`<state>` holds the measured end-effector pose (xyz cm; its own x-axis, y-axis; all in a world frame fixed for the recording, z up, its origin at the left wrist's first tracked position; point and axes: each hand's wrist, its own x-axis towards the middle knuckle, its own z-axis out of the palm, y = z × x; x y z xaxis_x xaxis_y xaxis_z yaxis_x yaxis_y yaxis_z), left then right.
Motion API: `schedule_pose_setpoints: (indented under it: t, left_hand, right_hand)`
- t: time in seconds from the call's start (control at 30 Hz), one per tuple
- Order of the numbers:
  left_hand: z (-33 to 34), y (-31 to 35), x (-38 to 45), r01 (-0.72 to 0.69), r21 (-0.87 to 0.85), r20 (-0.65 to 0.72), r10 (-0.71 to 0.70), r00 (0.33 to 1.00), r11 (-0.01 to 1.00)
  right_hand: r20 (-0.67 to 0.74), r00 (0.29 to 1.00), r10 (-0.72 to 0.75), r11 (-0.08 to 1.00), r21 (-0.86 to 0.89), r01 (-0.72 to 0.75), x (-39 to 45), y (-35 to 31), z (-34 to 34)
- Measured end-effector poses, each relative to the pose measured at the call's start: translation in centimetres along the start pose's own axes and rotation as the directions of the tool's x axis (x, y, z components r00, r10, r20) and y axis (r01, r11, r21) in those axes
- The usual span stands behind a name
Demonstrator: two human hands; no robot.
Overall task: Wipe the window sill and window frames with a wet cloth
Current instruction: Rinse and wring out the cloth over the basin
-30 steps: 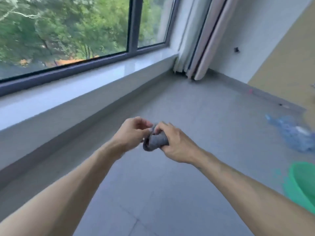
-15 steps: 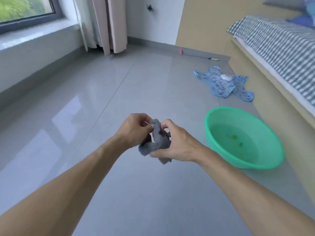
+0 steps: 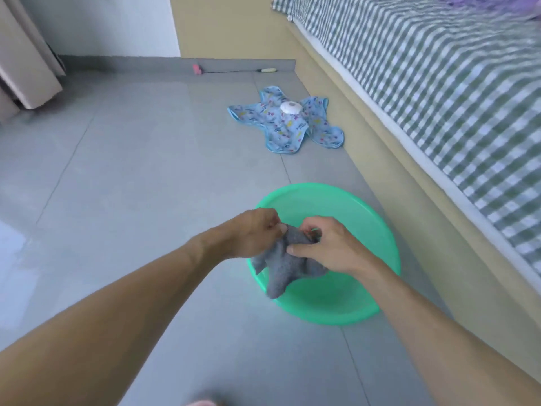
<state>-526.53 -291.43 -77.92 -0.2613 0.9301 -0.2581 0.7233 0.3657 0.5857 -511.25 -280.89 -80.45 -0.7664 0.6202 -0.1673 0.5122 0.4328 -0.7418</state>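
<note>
Both your left hand (image 3: 254, 234) and right hand (image 3: 328, 246) pinch the grey cloth (image 3: 285, 266) at its top edge; it droops below them over the green basin (image 3: 377, 227). Soft, limp, probably light: grip gathered folds, not one corner.

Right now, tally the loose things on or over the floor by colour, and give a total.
Green: 1, the basin
Grey: 1, the cloth, held by the left hand and right hand
Blue: 1, the patterned cloth
White: 1, the round thing on it
Pink: 1, the small thing by the wall
Total: 5
</note>
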Motion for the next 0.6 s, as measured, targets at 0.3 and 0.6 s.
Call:
schedule_pose_setpoints:
  t: [0.3, 0.6]
  left_hand:
    - [7.1, -2.6, 14.8, 0.004, 0.139, -0.003, -0.004, 1.0, 0.99]
    - [16.5, -5.4, 21.9, -0.157, 0.524, 0.082, 0.134, 0.988, 0.837]
  right_hand:
    - [-0.03, 0.835, 0.549, 0.788, 0.352, -0.505, 7.4, 12.0, -0.2]
    - [-0.325, 0.931, 0.165, 0.809, -0.496, -0.316, 9.8, 20.5, 6.3]
